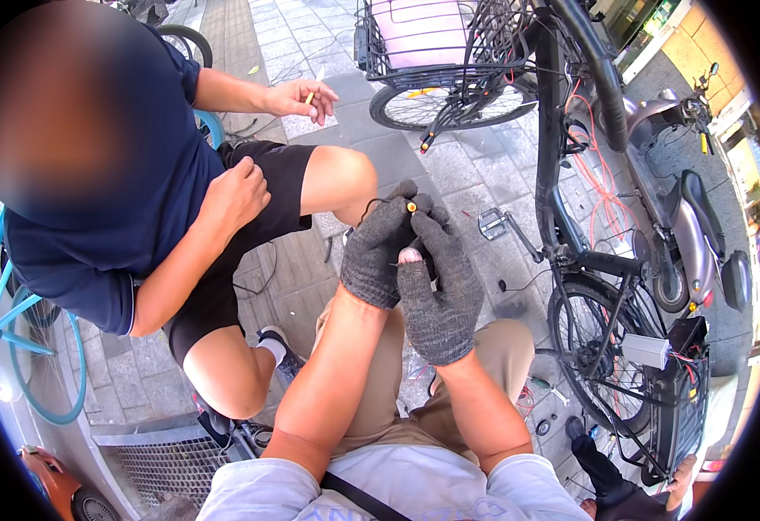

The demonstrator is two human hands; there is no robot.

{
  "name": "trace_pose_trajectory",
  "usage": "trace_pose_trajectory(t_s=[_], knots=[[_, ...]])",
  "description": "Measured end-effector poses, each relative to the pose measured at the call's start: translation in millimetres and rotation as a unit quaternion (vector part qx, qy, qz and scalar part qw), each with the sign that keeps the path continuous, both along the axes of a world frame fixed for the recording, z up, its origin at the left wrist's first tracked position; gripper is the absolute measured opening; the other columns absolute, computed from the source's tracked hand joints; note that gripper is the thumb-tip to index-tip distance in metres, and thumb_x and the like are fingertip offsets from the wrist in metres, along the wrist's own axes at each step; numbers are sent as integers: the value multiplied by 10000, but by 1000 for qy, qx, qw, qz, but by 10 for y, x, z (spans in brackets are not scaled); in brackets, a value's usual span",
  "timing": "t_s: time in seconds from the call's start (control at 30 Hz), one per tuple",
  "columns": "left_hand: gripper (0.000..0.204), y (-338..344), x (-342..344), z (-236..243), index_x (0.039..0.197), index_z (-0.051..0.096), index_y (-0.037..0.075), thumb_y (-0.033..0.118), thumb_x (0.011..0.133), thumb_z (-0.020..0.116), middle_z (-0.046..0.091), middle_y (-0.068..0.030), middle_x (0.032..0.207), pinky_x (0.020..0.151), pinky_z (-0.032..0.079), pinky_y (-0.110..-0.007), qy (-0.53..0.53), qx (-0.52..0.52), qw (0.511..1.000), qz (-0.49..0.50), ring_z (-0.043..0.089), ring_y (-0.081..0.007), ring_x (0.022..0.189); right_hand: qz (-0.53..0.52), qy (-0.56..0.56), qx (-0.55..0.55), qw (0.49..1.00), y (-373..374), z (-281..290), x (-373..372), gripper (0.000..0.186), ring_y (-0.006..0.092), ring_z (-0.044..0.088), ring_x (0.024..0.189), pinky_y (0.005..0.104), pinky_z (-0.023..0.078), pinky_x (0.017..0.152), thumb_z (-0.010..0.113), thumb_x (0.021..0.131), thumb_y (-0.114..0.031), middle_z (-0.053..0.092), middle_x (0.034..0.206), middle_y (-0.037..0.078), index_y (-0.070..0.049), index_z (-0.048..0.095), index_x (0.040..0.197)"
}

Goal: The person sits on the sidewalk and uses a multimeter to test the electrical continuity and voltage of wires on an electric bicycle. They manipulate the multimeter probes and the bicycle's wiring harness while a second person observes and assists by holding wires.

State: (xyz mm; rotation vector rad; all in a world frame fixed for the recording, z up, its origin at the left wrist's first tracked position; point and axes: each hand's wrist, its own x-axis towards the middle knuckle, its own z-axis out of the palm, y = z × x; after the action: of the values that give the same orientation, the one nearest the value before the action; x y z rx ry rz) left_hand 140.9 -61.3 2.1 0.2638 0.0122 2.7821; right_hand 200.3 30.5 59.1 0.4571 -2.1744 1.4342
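Both of my hands wear dark grey knitted gloves and meet in front of me, above my knees. Closed fingers of my left hand hold a thin black cable with a small round yellow end that looks like a plug connector. A short loop of the cable shows beside that hand. My right hand is closed against the same piece, its bare thumb tip poking out of the glove. The gloves hide most of what lies between the fingers.
A black bicycle with a wire basket stands at the right, a grey box at its rear. Orange cable and tools lie on the paving. At left sits a person holding a cigarette; a scooter is far right.
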Motion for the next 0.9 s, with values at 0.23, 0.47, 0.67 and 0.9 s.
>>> trace_pose_trajectory(t_s=[0.23,0.47,0.67,0.9], knots=[[303,0,4,36,1273,592,75,179,989,608,645,-97,1131,933,549,-438,17,6,1000,9,633,-292,1085,-16,-4,0,1000,-35,5,15,332,356,594,1256,418,467,1042,639,956,-96,628,1305,243,66,617,1245],[305,-15,20,43,1276,583,73,179,990,605,632,-97,1141,918,556,-438,9,4,1000,8,630,-296,1088,-15,-6,-3,1000,-48,21,8,333,359,603,1241,419,473,1033,642,954,-100,629,1297,247,66,618,1242],[286,-9,-15,0,1277,583,77,166,1005,582,627,-99,1142,913,560,-435,27,18,999,3,629,-293,1090,-22,1,7,1000,-52,0,-3,334,354,613,1224,416,482,1021,643,957,-113,634,1287,246,63,620,1241],[267,-5,2,54,1269,595,91,162,1013,569,626,-91,1138,984,517,-457,38,29,999,1,602,-294,1132,-31,7,38,999,-43,28,0,330,353,620,1212,415,488,1013,649,952,-113,636,1280,247,64,624,1229]])
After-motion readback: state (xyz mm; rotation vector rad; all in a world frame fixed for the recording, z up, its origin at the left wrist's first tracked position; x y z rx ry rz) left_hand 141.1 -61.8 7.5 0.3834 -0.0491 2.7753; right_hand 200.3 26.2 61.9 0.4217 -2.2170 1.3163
